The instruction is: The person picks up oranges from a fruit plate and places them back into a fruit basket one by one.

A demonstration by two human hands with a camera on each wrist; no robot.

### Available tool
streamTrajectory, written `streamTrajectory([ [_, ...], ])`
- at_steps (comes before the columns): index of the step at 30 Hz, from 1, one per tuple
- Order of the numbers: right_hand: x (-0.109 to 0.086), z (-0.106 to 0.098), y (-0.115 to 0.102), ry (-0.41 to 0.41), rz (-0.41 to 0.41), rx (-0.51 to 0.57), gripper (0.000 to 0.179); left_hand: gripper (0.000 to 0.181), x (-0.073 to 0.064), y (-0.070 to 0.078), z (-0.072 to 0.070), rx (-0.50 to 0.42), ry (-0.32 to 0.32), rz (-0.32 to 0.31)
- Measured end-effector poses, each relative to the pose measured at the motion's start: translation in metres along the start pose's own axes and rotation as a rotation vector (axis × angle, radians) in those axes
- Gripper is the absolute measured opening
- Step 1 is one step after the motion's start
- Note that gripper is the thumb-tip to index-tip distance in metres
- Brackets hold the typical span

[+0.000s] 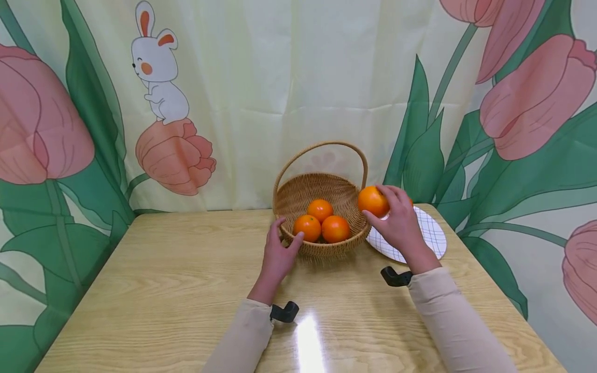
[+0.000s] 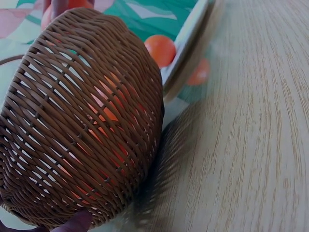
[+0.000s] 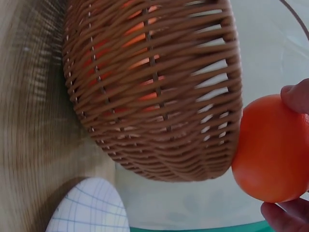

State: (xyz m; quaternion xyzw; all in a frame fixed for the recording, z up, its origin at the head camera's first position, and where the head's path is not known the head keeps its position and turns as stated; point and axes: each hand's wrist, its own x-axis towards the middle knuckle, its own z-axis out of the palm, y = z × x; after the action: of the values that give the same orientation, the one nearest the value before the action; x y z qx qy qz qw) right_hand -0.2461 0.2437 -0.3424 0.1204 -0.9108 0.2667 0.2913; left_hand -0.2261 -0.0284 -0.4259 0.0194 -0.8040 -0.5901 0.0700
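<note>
A brown wicker basket [image 1: 333,249] with a tall handle holds three oranges [image 1: 336,229]. My left hand [image 1: 278,257] grips the basket at its front left, thumb by the front rim; in the left wrist view the thumb [image 2: 75,222] lies against the weave. At the basket's right rim my right hand [image 1: 398,225] holds another orange [image 1: 372,201] between thumb and fingers. That orange [image 3: 270,150] appears beside the rim in the right wrist view. Behind my right hand, one more orange [image 2: 160,50] rests on the white checked plate [image 1: 431,235], mostly hidden from the head view.
The wooden table [image 1: 186,274] reaches back to a curtain [image 1: 242,103] printed with tulips and a rabbit. The plate stands close to the table's right edge, right of the basket. Black wrist cameras [image 1: 285,312] sit on both wrists.
</note>
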Motion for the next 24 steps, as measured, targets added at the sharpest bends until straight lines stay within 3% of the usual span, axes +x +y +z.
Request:
streamTrajectory([
  [9,-0.002,0.011,-0.013,-0.026,-0.102,0.025,0.062,0.070,0.001,-0.001,-0.001,-0.016,-0.003,0.002],
  [15,-0.005,0.019,-0.019,-0.133,-0.113,0.044,0.060,0.065,-0.002,0.000,-0.001,-0.012,0.001,-0.015],
  [24,-0.005,0.029,-0.028,-0.271,-0.131,0.093,0.055,0.074,0.000,0.000,-0.001,-0.016,-0.011,0.014],
])
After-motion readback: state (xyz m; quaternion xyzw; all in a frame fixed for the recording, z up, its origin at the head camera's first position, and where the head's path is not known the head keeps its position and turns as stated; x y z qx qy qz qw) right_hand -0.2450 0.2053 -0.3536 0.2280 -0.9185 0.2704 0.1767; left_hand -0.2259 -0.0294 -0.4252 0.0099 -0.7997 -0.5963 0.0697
